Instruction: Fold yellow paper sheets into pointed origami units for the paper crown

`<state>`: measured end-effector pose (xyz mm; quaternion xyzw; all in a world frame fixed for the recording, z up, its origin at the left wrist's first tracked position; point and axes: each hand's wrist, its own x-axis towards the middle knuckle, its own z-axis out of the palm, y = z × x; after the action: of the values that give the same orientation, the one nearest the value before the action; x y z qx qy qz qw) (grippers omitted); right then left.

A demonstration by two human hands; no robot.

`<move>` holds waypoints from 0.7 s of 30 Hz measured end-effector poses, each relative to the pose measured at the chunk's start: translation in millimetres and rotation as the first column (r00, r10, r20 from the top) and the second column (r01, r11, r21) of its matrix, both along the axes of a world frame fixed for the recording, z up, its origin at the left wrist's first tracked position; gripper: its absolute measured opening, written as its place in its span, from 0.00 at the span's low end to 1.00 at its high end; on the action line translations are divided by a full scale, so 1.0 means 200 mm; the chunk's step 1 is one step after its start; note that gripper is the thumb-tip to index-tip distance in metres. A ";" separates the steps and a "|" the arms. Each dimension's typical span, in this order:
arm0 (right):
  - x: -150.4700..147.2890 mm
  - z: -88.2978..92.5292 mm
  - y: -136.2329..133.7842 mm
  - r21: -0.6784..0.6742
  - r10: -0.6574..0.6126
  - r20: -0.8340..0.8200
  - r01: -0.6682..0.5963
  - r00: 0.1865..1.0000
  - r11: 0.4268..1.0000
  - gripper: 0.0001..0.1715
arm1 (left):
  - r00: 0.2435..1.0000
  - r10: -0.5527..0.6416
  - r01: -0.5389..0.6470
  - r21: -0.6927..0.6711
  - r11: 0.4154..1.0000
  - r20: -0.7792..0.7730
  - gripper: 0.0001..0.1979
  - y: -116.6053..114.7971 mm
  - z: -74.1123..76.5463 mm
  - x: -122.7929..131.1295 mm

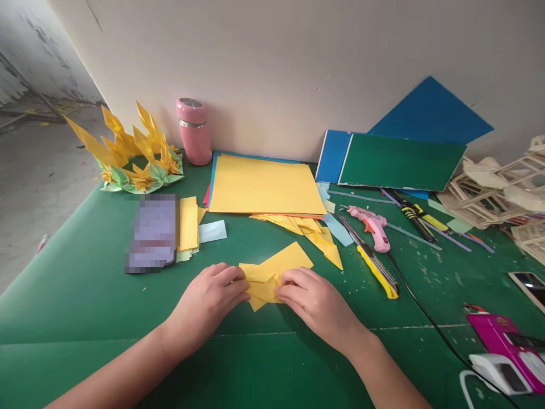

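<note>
Upright — capped flask (pixel 196 135), contents hidden, hands (pixel 215 295) (pixel 313 295) holding yellow paper (pixel 266 287)

two hands (pixel 218 295) (pixel 313 298), one paper crown (pixel 147 145), one pink flask (pixel 196 139), one pink glue gun (pixel 374 227)

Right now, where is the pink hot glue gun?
In the head view, the pink hot glue gun lies right of centre, beside the yellow utility knife, beyond the right hand.

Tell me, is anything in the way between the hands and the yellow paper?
Nothing visible is. The left hand and the right hand both touch the yellow paper. The pink glue gun and the yellow cutter lie apart, off to its right.
</note>
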<state>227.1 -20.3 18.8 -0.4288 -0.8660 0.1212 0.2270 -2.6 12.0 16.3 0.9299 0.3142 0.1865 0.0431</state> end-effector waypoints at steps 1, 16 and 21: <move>0.01 0.00 0.01 0.028 0.037 0.009 -0.037 0.999 0.999 0.16 | 1.000 0.000 0.000 0.003 1.000 0.008 0.19 0.00 0.00 0.00; -0.02 -0.01 0.09 0.038 0.210 -0.036 -0.208 0.977 0.977 0.14 | 0.998 -0.032 0.037 -0.078 0.996 0.062 0.17 0.02 -0.02 0.00; -0.03 -0.03 0.11 -0.016 0.203 -0.063 -0.204 0.977 0.979 0.13 | 0.999 -0.036 0.038 -0.072 0.997 0.037 0.18 0.02 0.00 0.01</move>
<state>221.2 1.0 12.6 -0.3366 -0.8966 0.1662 0.2349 -0.8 15.9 16.2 0.9298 0.3027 0.1908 0.0859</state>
